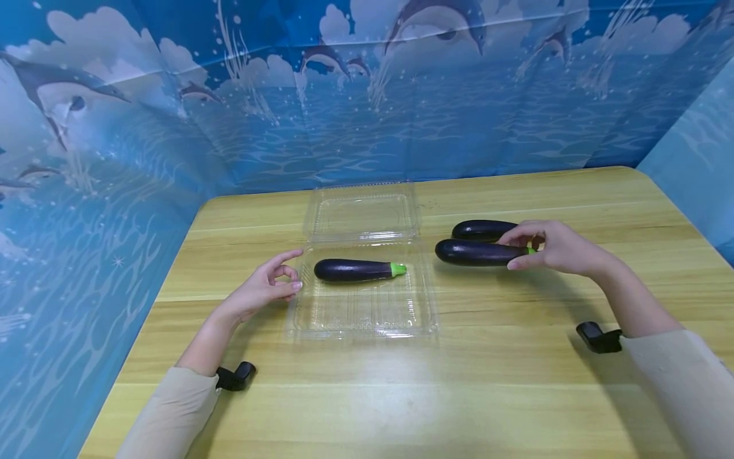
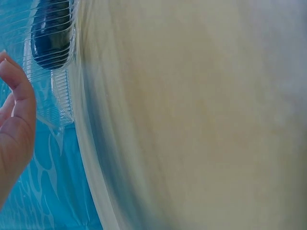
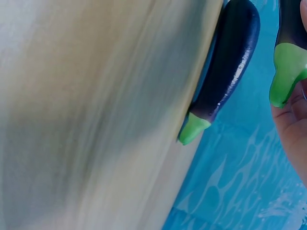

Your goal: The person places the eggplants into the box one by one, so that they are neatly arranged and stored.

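My right hand (image 1: pixel 559 250) grips a dark purple eggplant (image 1: pixel 473 252) near its green stem end; in the right wrist view the stem (image 3: pixel 286 72) shows beside the hand. Just behind it a second eggplant (image 1: pixel 478 229) lies on the table, partly hidden by the hand in the head view. A third eggplant (image 1: pixel 352 270) rests in the base of a clear plastic clamshell box (image 1: pixel 367 324), its green stem pointing right. At the box's left edge is my left hand (image 1: pixel 265 287), thumb and forefinger extended, the other fingers bent, holding nothing; whether it touches the rim I cannot tell.
The box's lid (image 1: pixel 362 213) lies folded back toward the far table edge. All of this is on a light wooden table (image 1: pixel 355 401). A blue curtain (image 1: pixel 367 134) printed with dolphins hangs behind and at the sides.
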The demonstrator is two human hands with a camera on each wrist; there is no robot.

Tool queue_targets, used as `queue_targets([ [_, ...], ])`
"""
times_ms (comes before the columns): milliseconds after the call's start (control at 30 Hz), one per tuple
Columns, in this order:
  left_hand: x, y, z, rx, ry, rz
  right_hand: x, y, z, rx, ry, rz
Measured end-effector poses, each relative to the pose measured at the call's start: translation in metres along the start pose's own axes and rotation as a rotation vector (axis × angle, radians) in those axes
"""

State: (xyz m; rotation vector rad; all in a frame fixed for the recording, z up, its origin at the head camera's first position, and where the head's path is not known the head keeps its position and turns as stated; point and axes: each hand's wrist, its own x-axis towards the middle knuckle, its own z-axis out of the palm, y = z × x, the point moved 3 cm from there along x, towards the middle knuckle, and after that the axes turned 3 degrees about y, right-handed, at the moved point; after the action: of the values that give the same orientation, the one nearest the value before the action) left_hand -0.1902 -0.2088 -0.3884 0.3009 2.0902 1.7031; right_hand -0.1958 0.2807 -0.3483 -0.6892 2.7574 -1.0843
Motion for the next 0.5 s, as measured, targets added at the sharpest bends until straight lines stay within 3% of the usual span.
queue_targets([
  [500,-0.001,0.001,0.001,0.005,0.0,0.006,0.006,-0.017,-0.005,0.019,-0.01,-0.066],
])
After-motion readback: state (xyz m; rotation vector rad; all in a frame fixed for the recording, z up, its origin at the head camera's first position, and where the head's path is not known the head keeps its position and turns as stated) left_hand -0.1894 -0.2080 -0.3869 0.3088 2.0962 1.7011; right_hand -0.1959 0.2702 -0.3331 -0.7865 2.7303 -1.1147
